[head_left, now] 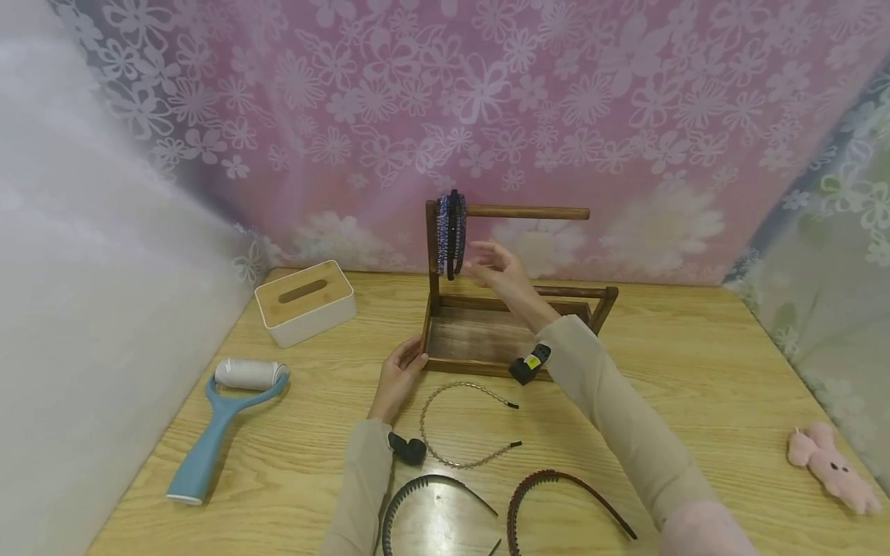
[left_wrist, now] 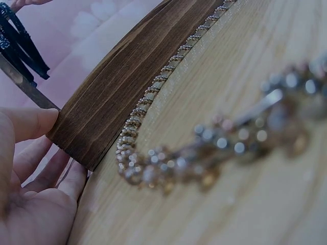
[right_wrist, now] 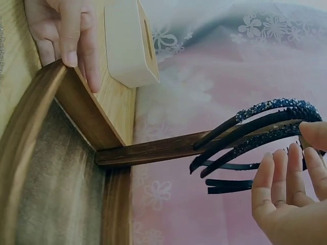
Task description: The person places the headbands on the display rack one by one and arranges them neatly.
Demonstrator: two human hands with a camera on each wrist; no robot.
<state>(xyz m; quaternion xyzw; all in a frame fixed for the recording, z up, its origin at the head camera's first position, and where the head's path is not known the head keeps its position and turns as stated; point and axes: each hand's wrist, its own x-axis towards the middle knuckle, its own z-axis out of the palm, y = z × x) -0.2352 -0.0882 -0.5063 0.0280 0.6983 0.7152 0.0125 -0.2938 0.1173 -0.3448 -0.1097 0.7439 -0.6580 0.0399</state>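
Observation:
A dark wooden rack stands at the back of the table, with an upper bar, a post and a tray. Glittery blue and black headbands hang on that bar, against the post. My right hand is just right of them, fingers bent and parted; in the right wrist view its thumb overlaps the bar, and no grip on a headband shows. With thumb and fingers, my left hand holds the tray's front left corner. A beaded headband lies on the table beside that hand.
Nearer the front lie a black toothed headband and a dark red one. At left are a white tissue box with a wooden lid and a blue-handled lint roller. A pink plush toy lies far right.

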